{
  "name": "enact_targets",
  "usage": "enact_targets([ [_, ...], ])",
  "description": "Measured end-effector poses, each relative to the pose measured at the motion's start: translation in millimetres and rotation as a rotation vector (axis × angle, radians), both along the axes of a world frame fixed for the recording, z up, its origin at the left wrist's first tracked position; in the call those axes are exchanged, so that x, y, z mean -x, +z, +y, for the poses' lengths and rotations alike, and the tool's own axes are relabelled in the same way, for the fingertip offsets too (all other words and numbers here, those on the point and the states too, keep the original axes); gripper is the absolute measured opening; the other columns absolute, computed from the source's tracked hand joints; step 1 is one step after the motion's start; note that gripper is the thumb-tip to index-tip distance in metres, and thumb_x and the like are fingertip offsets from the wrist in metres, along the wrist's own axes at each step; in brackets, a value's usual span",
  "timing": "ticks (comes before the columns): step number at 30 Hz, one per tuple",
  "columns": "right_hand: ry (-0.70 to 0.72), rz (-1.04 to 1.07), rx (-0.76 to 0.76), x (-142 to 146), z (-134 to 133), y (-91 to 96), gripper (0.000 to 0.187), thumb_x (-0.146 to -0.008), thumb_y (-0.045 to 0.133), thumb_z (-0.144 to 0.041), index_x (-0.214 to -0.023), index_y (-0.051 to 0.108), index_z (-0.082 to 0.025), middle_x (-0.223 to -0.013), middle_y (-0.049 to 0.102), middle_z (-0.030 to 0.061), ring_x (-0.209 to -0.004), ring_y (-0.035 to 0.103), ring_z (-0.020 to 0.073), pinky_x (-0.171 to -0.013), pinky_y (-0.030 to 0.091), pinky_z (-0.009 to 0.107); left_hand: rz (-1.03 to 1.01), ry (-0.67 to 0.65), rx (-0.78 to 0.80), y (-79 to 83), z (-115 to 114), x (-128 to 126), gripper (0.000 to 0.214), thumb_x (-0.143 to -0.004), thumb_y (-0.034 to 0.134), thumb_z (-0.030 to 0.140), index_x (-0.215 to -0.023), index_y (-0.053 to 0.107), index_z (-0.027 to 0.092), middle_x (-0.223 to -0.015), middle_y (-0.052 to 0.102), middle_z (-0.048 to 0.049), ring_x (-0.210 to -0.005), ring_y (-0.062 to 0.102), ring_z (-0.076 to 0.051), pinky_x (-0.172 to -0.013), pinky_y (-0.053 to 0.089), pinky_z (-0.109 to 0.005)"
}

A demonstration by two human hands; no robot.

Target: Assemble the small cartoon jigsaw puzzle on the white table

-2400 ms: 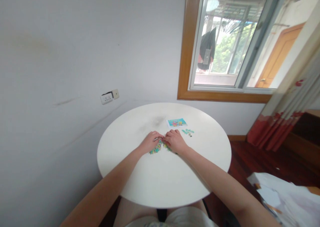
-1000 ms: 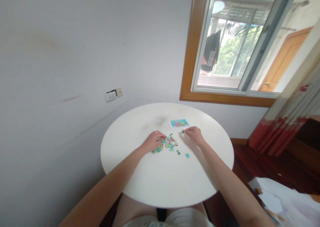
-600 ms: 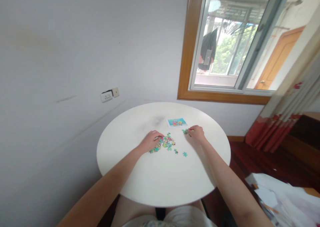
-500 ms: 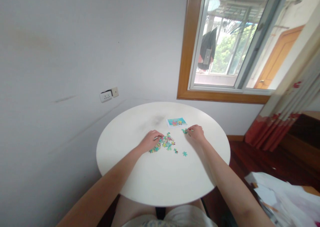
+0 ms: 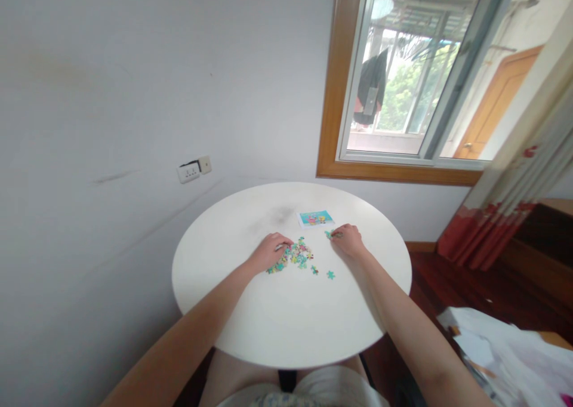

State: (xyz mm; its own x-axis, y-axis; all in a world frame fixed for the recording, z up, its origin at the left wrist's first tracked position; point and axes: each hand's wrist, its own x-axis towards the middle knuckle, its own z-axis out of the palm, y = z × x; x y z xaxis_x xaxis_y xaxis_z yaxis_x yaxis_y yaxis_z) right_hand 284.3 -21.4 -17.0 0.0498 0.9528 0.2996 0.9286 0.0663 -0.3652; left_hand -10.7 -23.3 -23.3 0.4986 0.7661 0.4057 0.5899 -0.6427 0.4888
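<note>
A heap of small multicoloured cardboard jigsaw pieces is seen near the middle of the round white table. The left hand is laid palm-down on the heap's left edge, with the fingers curled over a few pieces; whether any piece is pinched cannot be told. The right hand is held apart from the heap, to its right and slightly farther out. Its bent fingertips are brought against a small teal cluster of joined pieces, though a firm grip cannot be confirmed. The cluster lies just left of those fingertips, between them and the heap; its long axis is too small to be made out. Two loose teal pieces are seen nearer the body, closer to the right hand than to the left. A small rectangular blue picture card is placed just beyond the cluster.
</note>
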Motion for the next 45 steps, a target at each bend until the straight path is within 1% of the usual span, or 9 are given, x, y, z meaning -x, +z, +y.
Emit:
enact_targets([
  [9,0.081,0.021,0.019,1,5,-1.5,0.02,-0.074,0.069,-0.029,-0.094,0.076,-0.028,-0.111,0.067,0.0051,-0.109,0.055,0.0252,-0.09,0.042,0.034,0.002,0.003,-0.008,0.7,-1,0,0.025,-0.084,0.052,0.018,-0.099,0.072,0.019,-0.096,0.068,-0.0066,-0.096,0.059,-0.022,-0.094,0.043,-0.036],
  [16,0.181,0.021,0.014,2,5,-2.5,0.023,-0.075,0.068,-0.024,-0.097,0.075,-0.029,-0.111,0.068,0.0031,-0.109,0.057,0.0215,-0.094,0.041,0.033,0.005,0.003,-0.014,-1.0,1,1,0.026,-0.084,0.051,0.018,-0.099,0.072,0.019,-0.096,0.068,-0.0066,-0.096,0.059,-0.022,-0.093,0.044,-0.037],
  [19,0.189,0.018,0.008,-1,8,-2.7,0.027,-0.08,0.062,-0.019,-0.101,0.075,-0.03,-0.112,0.068,0.0032,-0.109,0.057,0.021,-0.094,0.042,0.032,0.005,-0.004,-0.018,-2.2,2,1,0.026,-0.084,0.051,0.018,-0.1,0.071,0.019,-0.097,0.068,-0.0067,-0.097,0.059,-0.022,-0.093,0.044,-0.037],
  [23,0.159,0.004,0.007,-6,12,-1.5,0.034,-0.084,0.052,-0.011,-0.105,0.074,-0.027,-0.114,0.068,0.0046,-0.108,0.058,0.0205,-0.093,0.043,0.03,-0.002,-0.014,-0.024,-3.9,3,2,0.025,-0.085,0.051,0.018,-0.1,0.071,0.018,-0.096,0.068,-0.0072,-0.096,0.059,-0.022,-0.094,0.043,-0.038],
  [26,0.147,-0.016,0.02,-8,11,-0.9,0.03,-0.084,0.054,-0.016,-0.105,0.074,-0.027,-0.113,0.068,0.0059,-0.108,0.058,0.0218,-0.094,0.041,0.032,-0.01,-0.016,-0.027,-4.8,4,1,0.026,-0.085,0.051,0.019,-0.1,0.072,0.018,-0.095,0.068,-0.0071,-0.095,0.06,-0.022,-0.093,0.044,-0.037],
  [31,0.19,-0.054,0.053,-4,3,0.1,0.024,-0.081,0.063,-0.028,-0.102,0.074,-0.031,-0.114,0.066,0.0037,-0.11,0.055,0.0233,-0.096,0.039,0.033,-0.016,-0.02,-0.027,-4.0,4,1,0.024,-0.083,0.053,0.017,-0.098,0.072,0.019,-0.092,0.068,-0.0059,-0.093,0.061,-0.021,-0.093,0.045,-0.036],
  [35,0.205,-0.073,0.062,0,-4,3.3,0.025,-0.082,0.062,-0.03,-0.104,0.074,-0.033,-0.115,0.065,0.0028,-0.113,0.052,0.0241,-0.096,0.038,0.034,-0.024,-0.017,-0.028,-3.1,3,1,0.024,-0.084,0.053,0.018,-0.098,0.072,0.02,-0.093,0.068,-0.0058,-0.093,0.061,-0.021,-0.091,0.045,-0.036],
  [41,0.188,-0.085,0.052,4,-6,6.9,0.018,-0.08,0.065,-0.032,-0.095,0.075,-0.029,-0.112,0.065,0.0042,-0.112,0.052,0.0249,-0.093,0.038,0.034,-0.034,-0.02,-0.032,-2.6,3,0,0.025,-0.084,0.052,0.018,-0.098,0.072,0.02,-0.092,0.068,-0.0062,-0.091,0.061,-0.022,-0.09,0.045,-0.038],
  [45,0.188,-0.094,0.033,2,-1,6.0,0.021,-0.086,0.059,-0.035,-0.095,0.075,-0.025,-0.111,0.066,0.0064,-0.108,0.054,0.0228,-0.092,0.038,0.031,-0.043,-0.021,-0.033,-2.6,3,1,0.024,-0.083,0.053,0.018,-0.097,0.073,0.021,-0.091,0.068,-0.006,-0.09,0.061,-0.022,-0.09,0.045,-0.038],
])
